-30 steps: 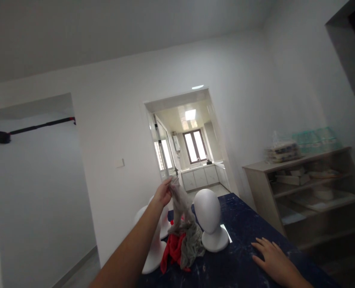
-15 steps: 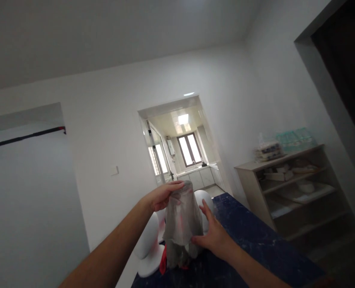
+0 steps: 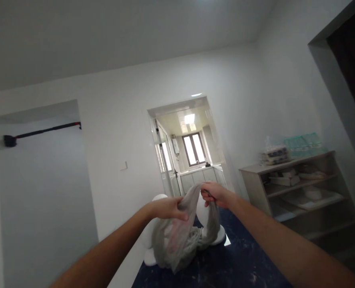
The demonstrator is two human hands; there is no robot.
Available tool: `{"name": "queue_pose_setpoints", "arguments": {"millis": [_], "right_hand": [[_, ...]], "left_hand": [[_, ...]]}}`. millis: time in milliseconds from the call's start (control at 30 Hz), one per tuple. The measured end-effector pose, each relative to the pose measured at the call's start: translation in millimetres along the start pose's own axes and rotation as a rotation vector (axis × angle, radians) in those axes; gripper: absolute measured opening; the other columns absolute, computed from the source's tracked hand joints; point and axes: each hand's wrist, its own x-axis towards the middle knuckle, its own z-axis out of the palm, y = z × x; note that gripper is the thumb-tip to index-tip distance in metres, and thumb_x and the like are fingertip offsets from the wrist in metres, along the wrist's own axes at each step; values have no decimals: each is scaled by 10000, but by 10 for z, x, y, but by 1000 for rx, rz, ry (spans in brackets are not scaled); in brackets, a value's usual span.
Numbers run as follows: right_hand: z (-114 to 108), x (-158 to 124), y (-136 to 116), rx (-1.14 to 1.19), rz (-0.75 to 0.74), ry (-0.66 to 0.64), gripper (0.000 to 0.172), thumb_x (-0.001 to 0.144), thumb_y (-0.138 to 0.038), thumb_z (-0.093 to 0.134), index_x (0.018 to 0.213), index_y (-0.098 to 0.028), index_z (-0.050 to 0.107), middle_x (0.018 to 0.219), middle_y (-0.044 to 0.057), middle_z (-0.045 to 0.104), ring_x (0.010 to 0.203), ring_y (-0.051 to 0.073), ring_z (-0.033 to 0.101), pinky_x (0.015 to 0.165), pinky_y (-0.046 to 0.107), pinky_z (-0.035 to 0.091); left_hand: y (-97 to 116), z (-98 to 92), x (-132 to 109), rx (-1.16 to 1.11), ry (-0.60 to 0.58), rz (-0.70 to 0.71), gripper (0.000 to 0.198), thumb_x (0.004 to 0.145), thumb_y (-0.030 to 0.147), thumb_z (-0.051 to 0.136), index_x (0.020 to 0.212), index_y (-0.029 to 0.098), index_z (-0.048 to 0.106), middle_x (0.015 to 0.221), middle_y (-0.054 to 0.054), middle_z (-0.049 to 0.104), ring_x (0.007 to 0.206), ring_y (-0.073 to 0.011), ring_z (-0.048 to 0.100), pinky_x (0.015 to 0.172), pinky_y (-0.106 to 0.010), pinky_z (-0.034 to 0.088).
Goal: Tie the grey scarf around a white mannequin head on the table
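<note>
A thin, see-through grey cloth (image 3: 182, 236) hangs in loose folds between my hands, with a reddish tint showing through its left part. My left hand (image 3: 168, 208) pinches it on the left, thumb toward me. Higher and to the right, my right hand (image 3: 215, 193) is closed around its gathered upper edge. Bunched folds droop low over the dark blue marbled table (image 3: 243, 256). Behind the cloth stands a white rounded form on a round base (image 3: 221, 236), partly covered. Another white rounded form (image 3: 148, 236) is at the left, behind my left wrist.
On the right, a shelf unit (image 3: 257, 169) holds boxes and papers, with a wrapped stack (image 3: 275, 155) and teal packages (image 3: 303, 144) on top. Past the table, a doorway opens to a room with a sink counter and window (image 3: 194, 149).
My right hand has risen from the cloth's lower right side to its top and closed there. The cloth, upright before, is now drawn sideways and sagging. The view has shifted slightly left.
</note>
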Motion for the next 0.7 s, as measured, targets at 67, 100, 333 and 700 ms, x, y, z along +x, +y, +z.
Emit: {"name": "queue_pose_setpoints", "arguments": {"millis": [67,100,333,700], "right_hand": [[65,112,-226,-36,-18,-27,127,807,-332,648,834,-215,607,504,-115,482,384,52,346,428,202,445],[95,156,-324,-59,-33,-24,110,778,-292,676,819,-212,613,493,-108,495,387,56,376,400,190,399],[-141,1,-583,-116,-69,-101,493,754,-280,807,1211,-240,623,638,-116,592,418,41,357,387,180,394],[358,-131,-33,-1,26,-368,665,733,-369,875,1351,-213,685,890,32,773,637,124,628,480,208,472]], "left_hand": [[174,132,136,-345,68,152,550,764,498,816,1206,192,699,1105,-72,756,1026,-235,691,903,-330,536],[265,165,206,-507,92,183,473,776,447,806,1151,178,705,1022,-64,748,967,-212,697,906,-337,548],[666,-447,286,-455,183,-39,113,714,212,726,818,172,739,481,119,392,424,-63,331,620,-331,577],[1095,-1003,342,-886,306,47,50,819,98,670,813,132,706,596,68,570,365,-12,334,541,-215,527]]}}
